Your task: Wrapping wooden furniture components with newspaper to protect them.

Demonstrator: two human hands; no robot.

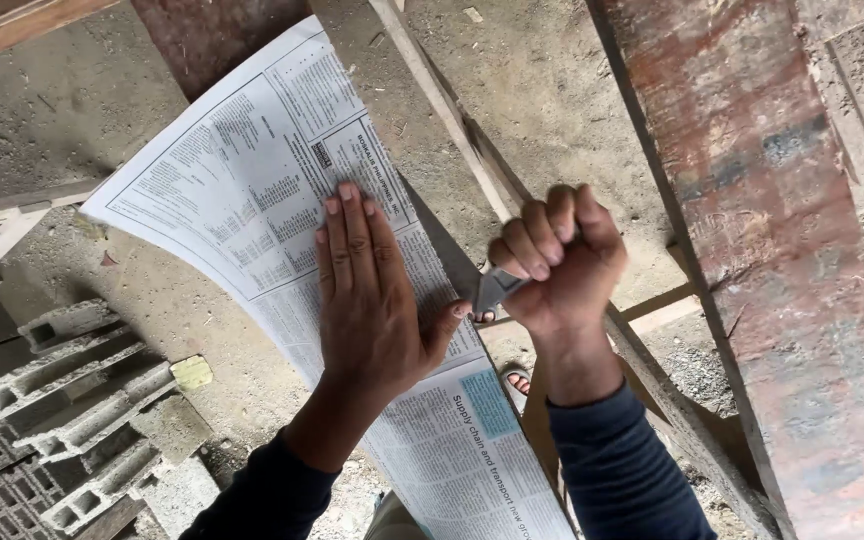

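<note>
Newspaper (252, 190) beside concrete blocks (82, 400) (plank (762, 250) right)

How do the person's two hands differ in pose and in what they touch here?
The left hand lies flat, fingers spread, pressing the newspaper; the right hand is clenched in a fist. The left holds nothing; the right grips a small metal blade at the paper's edge. Both wear dark long sleeves.

Head view, single camera: you look steeply down from above the newspaper (282, 200), close in, your forearms entering from the bottom edge. Left of the newspaper, concrete blocks (72, 400) on the ground; right of it, a reddish plank (762, 230). No second view.
</note>
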